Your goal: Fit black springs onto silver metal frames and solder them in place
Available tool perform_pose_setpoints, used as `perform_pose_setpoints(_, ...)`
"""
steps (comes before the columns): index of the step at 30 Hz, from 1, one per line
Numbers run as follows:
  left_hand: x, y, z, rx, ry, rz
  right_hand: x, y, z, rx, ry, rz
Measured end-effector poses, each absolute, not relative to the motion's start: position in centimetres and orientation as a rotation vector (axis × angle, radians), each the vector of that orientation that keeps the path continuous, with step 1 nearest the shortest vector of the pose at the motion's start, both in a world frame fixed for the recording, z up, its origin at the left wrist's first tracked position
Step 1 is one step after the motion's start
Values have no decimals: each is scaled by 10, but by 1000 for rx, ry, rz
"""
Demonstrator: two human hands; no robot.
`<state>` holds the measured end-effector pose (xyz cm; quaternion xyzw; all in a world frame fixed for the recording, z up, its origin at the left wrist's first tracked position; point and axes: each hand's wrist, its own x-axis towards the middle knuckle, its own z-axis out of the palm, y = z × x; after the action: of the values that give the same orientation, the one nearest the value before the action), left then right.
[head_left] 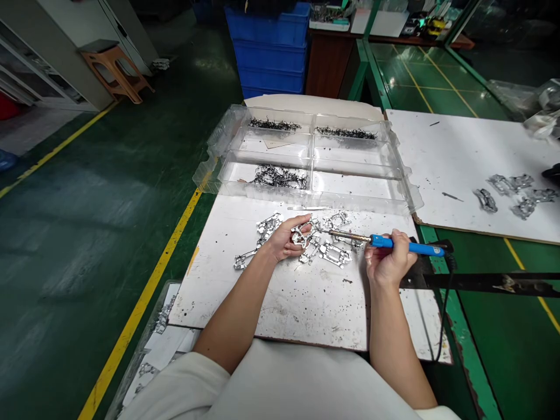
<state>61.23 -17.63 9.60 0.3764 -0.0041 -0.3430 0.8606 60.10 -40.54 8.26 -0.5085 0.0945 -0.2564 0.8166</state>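
My left hand [289, 238] is closed around a shiny silver metal part [300, 235], holding it just above the white board [306, 303]. In my right hand [391, 259] is a blue-handled soldering iron [406, 245], pointing left. Its tip reaches the held part; whether it touches cannot be made out. Several similar metal frames [335, 254] lie on the board around and under my left hand, with more silver frames [268, 226] to its left. Thin metal tweezers [308, 208] seem to lie just behind them.
A clear plastic tray [312, 157] behind holds clumps of thin black pieces [280, 177]. The iron's black cord [446, 309] hangs at the right. More silver parts [520, 195] rest on another white board [464, 157]. Blue crates [271, 52] are stacked beyond.
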Motion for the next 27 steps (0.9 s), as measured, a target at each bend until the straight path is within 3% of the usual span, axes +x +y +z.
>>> perform_pose_setpoints(27, 613, -175, 94, 772, -39, -742, 600, -405, 83, -1101, 203, -538)
